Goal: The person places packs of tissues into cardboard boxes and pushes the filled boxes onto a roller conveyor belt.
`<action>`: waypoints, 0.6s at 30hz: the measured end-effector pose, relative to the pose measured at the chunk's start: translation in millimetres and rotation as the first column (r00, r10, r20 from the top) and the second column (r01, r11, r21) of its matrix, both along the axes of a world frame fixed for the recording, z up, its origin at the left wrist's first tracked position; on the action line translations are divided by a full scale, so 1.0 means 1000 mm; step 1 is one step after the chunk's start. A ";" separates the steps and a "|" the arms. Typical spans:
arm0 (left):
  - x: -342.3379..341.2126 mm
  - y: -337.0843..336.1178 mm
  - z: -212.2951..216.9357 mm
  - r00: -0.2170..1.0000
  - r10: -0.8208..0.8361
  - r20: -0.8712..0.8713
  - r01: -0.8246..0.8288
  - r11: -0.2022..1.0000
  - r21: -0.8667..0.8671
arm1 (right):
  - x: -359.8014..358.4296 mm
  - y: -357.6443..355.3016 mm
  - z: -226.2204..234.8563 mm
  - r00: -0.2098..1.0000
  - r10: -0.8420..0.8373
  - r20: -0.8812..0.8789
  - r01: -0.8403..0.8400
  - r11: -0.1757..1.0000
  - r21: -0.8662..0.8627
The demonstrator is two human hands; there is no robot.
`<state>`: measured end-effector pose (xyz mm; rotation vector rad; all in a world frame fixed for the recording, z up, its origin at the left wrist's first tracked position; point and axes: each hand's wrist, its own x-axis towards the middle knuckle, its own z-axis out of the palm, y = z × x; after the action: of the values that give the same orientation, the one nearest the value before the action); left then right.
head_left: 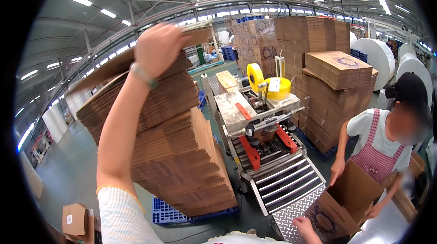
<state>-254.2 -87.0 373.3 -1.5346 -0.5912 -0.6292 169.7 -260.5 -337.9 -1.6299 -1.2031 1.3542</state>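
Note:
My left hand (159,43) is raised high at the top of a tall stack of flattened cardboard boxes (177,162). Its fingers, a little blurred, are closed on the edge of a flattened cardboard box (102,75), which tilts up from the pile. Low down, my right hand (306,228) is beside an open cardboard box (334,214), its fingers loosely bent, with nothing visible in them. Whether it touches the box, I cannot tell. A co-worker in a checked apron (371,153) has both hands on that open box.
A carton-sealing machine (259,107) with yellow tape rolls (278,88) stands mid-view, its roller conveyor (289,178) running toward me. A blue pallet (168,212) carries the left stack. More stacked boxes (337,102) rise at right. A small box (74,219) stands lower left.

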 end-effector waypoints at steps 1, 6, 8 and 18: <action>0.052 -0.016 -0.002 0.994 -0.077 -0.076 0.075 0.997 -0.024 | 0.002 0.005 0.026 1.000 0.005 0.023 -0.005 1.000 -0.004; 0.217 -0.110 -0.030 0.683 -0.633 -0.365 0.587 0.773 -0.242 | -0.054 -0.004 0.166 0.990 -0.123 0.071 0.063 0.831 0.553; 0.247 -0.122 -0.050 0.600 -0.752 -0.273 0.599 0.649 -0.470 | -0.061 -0.029 0.218 0.976 -0.155 0.153 0.025 0.777 0.629; 0.240 0.087 -0.323 0.152 -0.183 0.971 0.982 0.143 -0.127 | -0.024 -0.172 0.292 0.586 -0.531 0.611 0.167 0.818 0.550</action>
<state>-14.5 0.0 50.6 -2.4454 -0.8595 -2.2913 145.4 -432.5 -45.6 -1.9906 -1.3681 0.0533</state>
